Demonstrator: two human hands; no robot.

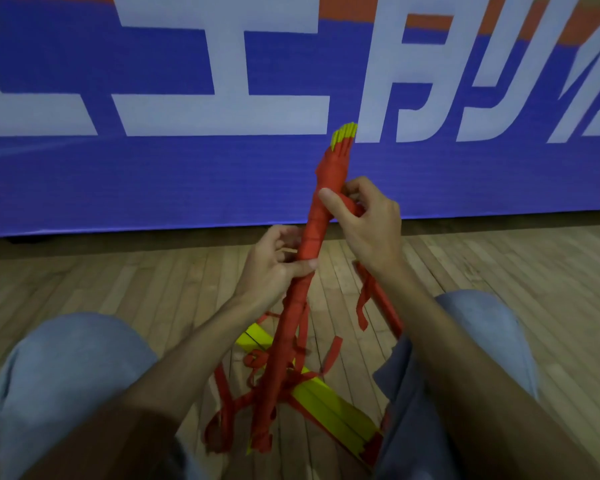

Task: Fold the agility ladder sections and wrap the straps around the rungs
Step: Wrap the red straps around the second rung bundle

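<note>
Head view: wrapped bundle (312,233) of ladder rungs, bound in red, held up in front of the person, between the knees (66,368).

Left hand (274,268) grips the bundle about mid-length. The fingers are curled round it from the left and the thumb lies across the front. The bundle passes through this hand, with a long stretch below it and a shorter one above.

Right hand (371,226) is higher up, on the bundle's right side. Its thumb and fingers are curled on a turn of red strap (349,204) and hold it against the bundle. The two hands are near each other but not touching.

Long axis is steep, lower end near the floor close to the person. The upper end leans away and slightly right, toward the blue banner (153,181). Yellow rung tips (343,133) stick out of the red wrap at the top, above both hands.

Loose strap ends (362,306) hang below the right wrist, and more red lengths trail round the lower end.

A second stack of yellow rungs (333,407) lies flat on the wooden floor (118,282) under the bundle, running diagonally from upper left to lower right, with red strap tangled over it.

Frame is a bit blurred, so the exact finger placement of the left hand is unclear.
</note>
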